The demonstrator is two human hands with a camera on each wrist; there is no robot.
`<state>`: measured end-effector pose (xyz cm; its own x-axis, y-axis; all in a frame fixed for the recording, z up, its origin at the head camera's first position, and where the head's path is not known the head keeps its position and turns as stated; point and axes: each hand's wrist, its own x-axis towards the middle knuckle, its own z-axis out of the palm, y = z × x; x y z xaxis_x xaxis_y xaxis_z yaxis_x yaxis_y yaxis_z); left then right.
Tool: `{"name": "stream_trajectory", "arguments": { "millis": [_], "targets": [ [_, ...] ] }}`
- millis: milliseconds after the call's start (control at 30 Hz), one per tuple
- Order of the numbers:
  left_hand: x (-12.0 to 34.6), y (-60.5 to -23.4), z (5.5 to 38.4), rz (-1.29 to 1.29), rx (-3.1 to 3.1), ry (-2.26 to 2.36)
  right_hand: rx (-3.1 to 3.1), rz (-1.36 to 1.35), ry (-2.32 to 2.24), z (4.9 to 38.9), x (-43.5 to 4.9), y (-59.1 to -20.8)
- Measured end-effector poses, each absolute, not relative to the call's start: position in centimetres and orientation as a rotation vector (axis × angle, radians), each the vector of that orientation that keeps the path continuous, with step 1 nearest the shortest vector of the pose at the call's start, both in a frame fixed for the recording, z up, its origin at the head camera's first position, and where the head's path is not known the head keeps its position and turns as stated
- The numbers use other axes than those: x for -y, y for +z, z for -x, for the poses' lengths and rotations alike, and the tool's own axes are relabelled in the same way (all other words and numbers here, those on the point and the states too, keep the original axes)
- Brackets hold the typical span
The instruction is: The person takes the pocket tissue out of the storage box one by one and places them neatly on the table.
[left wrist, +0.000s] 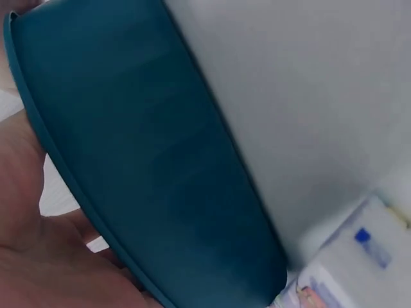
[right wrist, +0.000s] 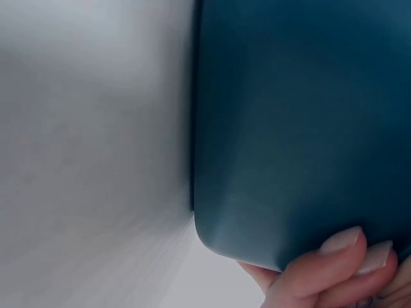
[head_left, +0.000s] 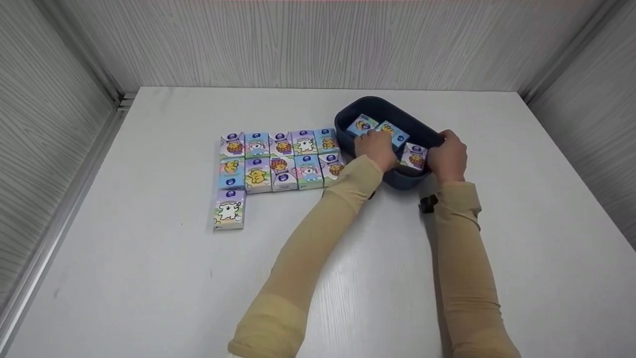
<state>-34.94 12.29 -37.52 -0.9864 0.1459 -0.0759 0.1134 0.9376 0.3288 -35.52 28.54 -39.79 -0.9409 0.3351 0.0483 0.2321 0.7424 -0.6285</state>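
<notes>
A dark blue bin with rounded corners stands at the back right of the table, holding several small cartoon-printed packs. My right hand grips its right-hand rim; in the right wrist view curled fingers lie against the bin's outer wall. Over the near rim reaches my left hand, its fingertips at a blue pack inside. Whether they pinch it cannot be made out, as the bin wall hides them in the left wrist view. Another pack leans near my right hand.
Left of the bin, packs lie edge to edge in two rows, with a single pack below the left end. The row's right end almost touches the bin. Grey wood-grain panels bound the white table at the back and sides.
</notes>
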Motion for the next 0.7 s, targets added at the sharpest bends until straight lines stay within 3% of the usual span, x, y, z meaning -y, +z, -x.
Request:
{"name": "stream_trajectory", "arguments": {
  "millis": [300,700],
  "targets": [
    [-13.3,-37.6,35.0,-0.155,-3.016,0.473,2.768,0.434,0.946,35.5,-28.7,-39.9],
    [-14.0,-38.7,35.0,-0.313,-3.156,0.519,2.775,0.436,0.95,35.5,-28.7,-40.0]
  ]
}}
